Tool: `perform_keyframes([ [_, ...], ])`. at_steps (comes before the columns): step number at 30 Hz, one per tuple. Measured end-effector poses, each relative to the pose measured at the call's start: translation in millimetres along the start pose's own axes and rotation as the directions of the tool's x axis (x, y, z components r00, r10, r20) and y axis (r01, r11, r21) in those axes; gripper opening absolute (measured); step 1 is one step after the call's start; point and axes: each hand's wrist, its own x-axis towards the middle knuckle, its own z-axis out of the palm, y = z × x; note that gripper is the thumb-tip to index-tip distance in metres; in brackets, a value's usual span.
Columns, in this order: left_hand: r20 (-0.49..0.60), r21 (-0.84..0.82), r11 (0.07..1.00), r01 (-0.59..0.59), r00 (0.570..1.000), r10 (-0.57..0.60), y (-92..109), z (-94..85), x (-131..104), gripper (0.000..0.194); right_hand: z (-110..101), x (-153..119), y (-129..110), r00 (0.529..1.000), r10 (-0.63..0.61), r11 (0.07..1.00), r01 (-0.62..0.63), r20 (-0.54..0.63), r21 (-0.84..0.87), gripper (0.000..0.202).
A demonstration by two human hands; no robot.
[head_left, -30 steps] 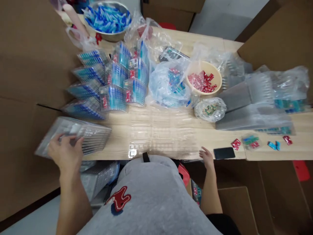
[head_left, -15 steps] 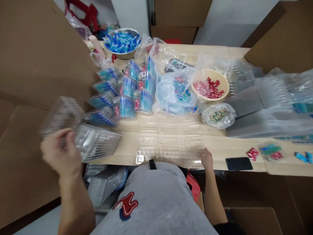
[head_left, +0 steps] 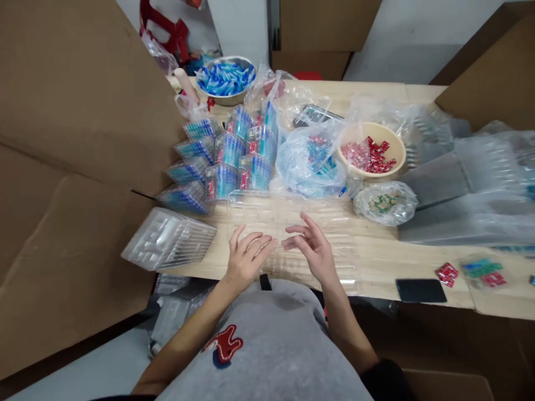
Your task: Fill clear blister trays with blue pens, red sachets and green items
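Note:
My left hand [head_left: 247,257] is over the clear plastic trays [head_left: 254,206] laid out along the table's front, its fingers spread and holding nothing. Facing it, my right hand [head_left: 312,248] hovers or rests above the same trays, fingers apart and nothing in them. Whether either hand touches the plastic is hard to tell. To the left leans a stack of empty clear trays [head_left: 167,242]. Behind the hands stand several filled packs [head_left: 225,181] with blue pieces and red packets inside.
A metal bowl [head_left: 225,81] of blue pieces is at the back left. Right of centre are a bulging plastic bag [head_left: 309,167], a cream bowl [head_left: 401,153] of red packets and a smaller bag [head_left: 387,203]. A black phone [head_left: 421,291] lies near the front edge.
My left hand has come from the tray stack at the left to the middle, without the clear tray it held. My right hand has moved inward and up, fingers now spread.

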Motion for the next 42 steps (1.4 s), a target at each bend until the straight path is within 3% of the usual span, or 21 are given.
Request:
perform_keyframes([
  [2, 0.002, -0.062, 0.996, 0.059, 0.998, -0.059, -1.7, 10.3, -11.1, 0.033, -11.1, 2.8, 4.5, 0.996, 0.033, 0.999, -0.035, -0.084, -0.022, 0.053],
  [5, 0.021, -0.135, 0.956, 0.26, 0.965, -0.26, -9.7, 38.0, -42.4, 0.04, -70.4, -9.1, 20.6, 0.942, 0.09, 0.981, -0.14, -0.324, -0.136, 0.054],
  [7, 0.143, -0.15, 0.901, 0.408, 0.91, -0.389, -14.1, 64.2, -71.6, 0.037, -126.9, -31.5, 27.5, 0.823, 0.12, 0.938, -0.277, -0.555, -0.209, 0.058],
  [8, 0.237, -0.137, 0.875, 0.464, 0.873, -0.425, -14.6, 78.2, -87.4, 0.037, -156.2, -45.8, 28.6, 0.718, 0.118, 0.902, -0.366, -0.686, -0.228, 0.057],
  [12, 0.575, -0.02, 0.856, 0.517, 0.706, -0.414, -4.0, 126.6, -143.6, 0.05, -255.7, -97.7, 25.6, 0.446, 0.054, 0.824, -0.525, -0.893, -0.212, 0.049],
  [15, 0.674, 0.011, 0.888, 0.459, 0.653, -0.346, 7.6, 147.8, -166.1, 0.055, -303.6, -111.0, 31.0, 0.319, -0.005, 0.748, -0.628, -0.948, -0.215, 0.041],
  [17, 0.683, 0.021, 0.899, 0.438, 0.65, -0.333, 11.3, 155.4, -172.2, 0.055, -322.9, -108.8, 40.9, 0.299, -0.038, 0.682, -0.689, -0.953, -0.244, 0.039],
  [19, 0.675, 0.039, 0.901, 0.433, 0.653, -0.343, 11.8, 159.1, -174.4, 0.055, -331.8, -103.3, 53.7, 0.328, -0.081, 0.608, -0.732, -0.941, -0.307, 0.048],
  [22, 0.665, 0.073, 0.902, 0.425, 0.654, -0.362, 13.5, 160.6, -173.3, 0.055, -324.4, -98.7, 74.5, 0.435, -0.154, 0.506, -0.737, -0.887, -0.449, 0.07],
  [23, 0.661, 0.083, 0.904, 0.42, 0.655, -0.365, 16.1, 161.7, -170.9, 0.055, -317.0, -99.1, 81.8, 0.505, -0.158, 0.473, -0.716, -0.849, -0.514, 0.072],
  [25, 0.665, 0.074, 0.915, 0.397, 0.664, -0.342, 26.0, 168.2, -160.8, 0.053, -298.2, -102.8, 97.4, 0.737, -0.111, 0.366, -0.593, -0.667, -0.717, 0.07],
  [26, 0.676, 0.049, 0.925, 0.376, 0.67, -0.308, 33.3, 174.6, -152.3, 0.051, -288.5, -105.2, 105.5, 0.865, -0.051, 0.286, -0.467, -0.5, -0.837, 0.068],
  [27, 0.689, 0.013, 0.936, 0.352, 0.675, -0.264, 41.8, 183.4, -141.2, 0.05, -279.6, -107.7, 113.5, 0.948, 0.02, 0.209, -0.313, -0.316, -0.926, 0.067],
  [28, 0.702, -0.035, 0.945, 0.324, 0.681, -0.207, 51.2, 194.5, -127.7, 0.049, -272.2, -109.6, 121.2, 0.982, 0.083, 0.151, -0.179, -0.168, -0.972, 0.068],
  [30, 0.715, -0.132, 0.953, 0.272, 0.692, -0.098, 69.9, 221.9, -95.3, 0.048, -262.6, -111.2, 134.3, 0.988, 0.154, 0.08, -0.035, -0.022, -0.996, 0.069],
  [33, 0.71, -0.199, 0.951, 0.235, 0.703, -0.025, 89.5, 266.1, -45.0, 0.05, -258.4, -108.1, 145.6, 0.99, 0.138, 0.046, -0.045, -0.038, -0.998, 0.065],
  [36, 0.717, -0.17, 0.949, 0.265, 0.694, -0.065, 92.6, 299.2, -11.8, 0.046, -257.5, -104.2, 149.2, 0.994, 0.101, 0.056, -0.058, -0.052, -0.997, 0.06],
  [39, 0.714, -0.144, 0.947, 0.286, 0.693, -0.101, 83.9, 313.6, -2.3, 0.035, -256.0, -104.5, 151.3, 0.996, 0.071, 0.073, -0.064, -0.059, -0.995, 0.057],
  [42, 0.694, -0.118, 0.945, 0.305, 0.706, -0.141, 73.2, 312.3, -3.8, 0.026, -256.0, -107.8, 153.7, 0.997, 0.031, 0.095, -0.073, -0.071, -0.993, 0.056],
])
